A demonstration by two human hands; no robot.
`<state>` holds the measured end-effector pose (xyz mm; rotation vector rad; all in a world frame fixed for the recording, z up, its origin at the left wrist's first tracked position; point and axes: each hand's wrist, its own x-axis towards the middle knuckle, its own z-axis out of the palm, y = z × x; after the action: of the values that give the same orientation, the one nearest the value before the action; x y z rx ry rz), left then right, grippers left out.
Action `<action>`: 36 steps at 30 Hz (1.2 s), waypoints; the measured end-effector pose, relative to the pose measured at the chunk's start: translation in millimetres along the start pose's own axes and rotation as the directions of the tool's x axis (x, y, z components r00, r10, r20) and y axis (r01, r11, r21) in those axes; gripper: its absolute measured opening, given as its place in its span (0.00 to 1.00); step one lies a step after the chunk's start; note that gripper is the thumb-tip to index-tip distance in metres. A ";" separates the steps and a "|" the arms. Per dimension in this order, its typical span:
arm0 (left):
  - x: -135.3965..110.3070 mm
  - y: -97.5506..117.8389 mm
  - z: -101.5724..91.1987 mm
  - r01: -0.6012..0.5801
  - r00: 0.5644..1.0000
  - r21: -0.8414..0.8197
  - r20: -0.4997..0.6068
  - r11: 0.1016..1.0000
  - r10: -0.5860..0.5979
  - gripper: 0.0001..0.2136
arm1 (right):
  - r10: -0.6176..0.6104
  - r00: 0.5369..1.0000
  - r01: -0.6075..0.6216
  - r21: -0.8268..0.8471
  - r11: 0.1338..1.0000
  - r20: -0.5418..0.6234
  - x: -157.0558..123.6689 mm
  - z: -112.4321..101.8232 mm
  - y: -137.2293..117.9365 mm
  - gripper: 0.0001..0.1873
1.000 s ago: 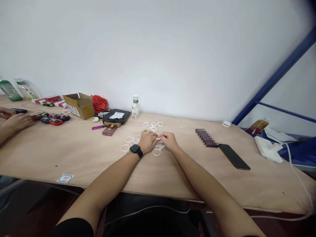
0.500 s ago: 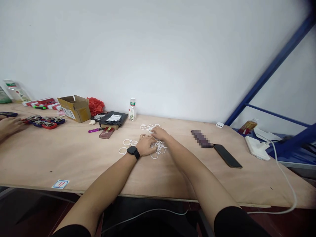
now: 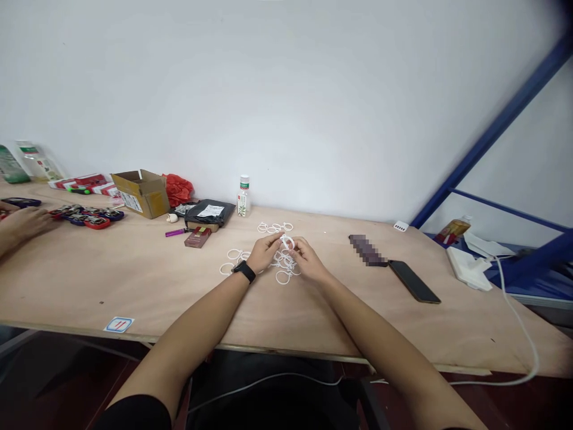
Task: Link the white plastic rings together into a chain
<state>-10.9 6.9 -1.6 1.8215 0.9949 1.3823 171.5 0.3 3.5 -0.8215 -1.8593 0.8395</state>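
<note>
Between both hands, a white plastic ring (image 3: 287, 242) is held up a little above the table. My left hand (image 3: 264, 253), with a black watch on its wrist, pinches the ring from the left. My right hand (image 3: 307, 258) grips it from the right with thumb and fingers. Under the hands lies a pile of white rings (image 3: 283, 277), partly hidden by them. Left of the watch are a few more white rings (image 3: 233, 254), and farther back sits a small row of rings (image 3: 287, 227).
A clear bottle (image 3: 243, 197) stands by the wall. Leftward lie a black parcel (image 3: 209, 211), a maroon box (image 3: 197, 237), a purple lighter (image 3: 175, 232) and an open carton (image 3: 145, 197). On the right are a phone (image 3: 414, 280) and white charger (image 3: 468, 269). A co-worker's hand (image 3: 27, 226) is far left.
My right hand has come back from the far row of rings toward my left hand. Both hands now hold one white ring, raised over the pile.
</note>
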 end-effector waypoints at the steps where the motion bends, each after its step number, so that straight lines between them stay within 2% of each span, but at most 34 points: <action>1: -0.5 1.6 0.1 -0.020 1.000 -0.004 -0.004 1.000 0.020 0.18 | 0.093 0.996 -0.092 0.134 0.987 -0.005 -5.5 3.3 -2.8 0.14; 3: -1.4 5.3 -0.4 -0.052 0.999 0.012 -0.016 0.999 0.052 0.17 | 0.253 0.966 -0.253 0.380 0.890 0.052 -12.3 9.7 -7.7 0.18; 6: -2.2 9.6 -1.7 -0.031 0.999 -0.042 -0.038 0.999 0.029 0.16 | 0.340 0.930 -0.355 0.577 0.736 0.139 -15.1 15.9 -15.6 0.19; 10: -2.5 10.9 -2.0 0.084 0.996 -0.205 -0.001 0.975 -0.086 0.16 | 0.366 0.906 -0.413 0.642 0.646 0.215 -15.2 14.4 -23.0 0.17; 13: -2.4 10.8 -1.7 0.140 0.990 -0.247 0.026 0.959 -0.138 0.14 | 0.382 0.884 -0.460 0.655 0.600 0.270 -16.4 11.6 -21.2 0.17; 15: -2.3 11.5 -1.7 0.143 0.989 -0.252 0.010 0.957 -0.145 0.12 | 0.392 0.881 -0.462 0.663 0.589 0.265 -16.8 12.0 -17.6 0.18; 19: -1.6 12.8 -1.6 0.123 0.985 -0.279 -0.079 0.952 -0.151 0.11 | 0.425 0.895 -0.406 0.646 0.646 0.138 -14.9 17.9 -11.0 0.19; 24: -0.2 12.0 -1.1 0.212 0.969 -0.303 -0.061 0.929 -0.241 0.10 | 0.374 0.919 -0.274 0.480 0.833 -0.125 -12.9 22.6 -10.7 0.21; 27: 0.2 13.0 -0.4 0.230 0.966 -0.298 -0.048 0.926 -0.255 0.08 | 0.334 0.931 -0.253 0.397 0.882 -0.148 -14.5 23.0 -11.7 0.21; 36: -1.7 9.4 3.2 0.286 0.954 -0.270 -0.008 0.919 -0.299 0.06 | 0.255 0.959 -0.209 0.296 0.932 -0.125 -19.2 25.9 -12.1 0.20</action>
<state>-6.2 0.5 4.7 1.3845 1.0057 1.3085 152.6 -27.3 -4.6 -0.9109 -1.4768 1.1220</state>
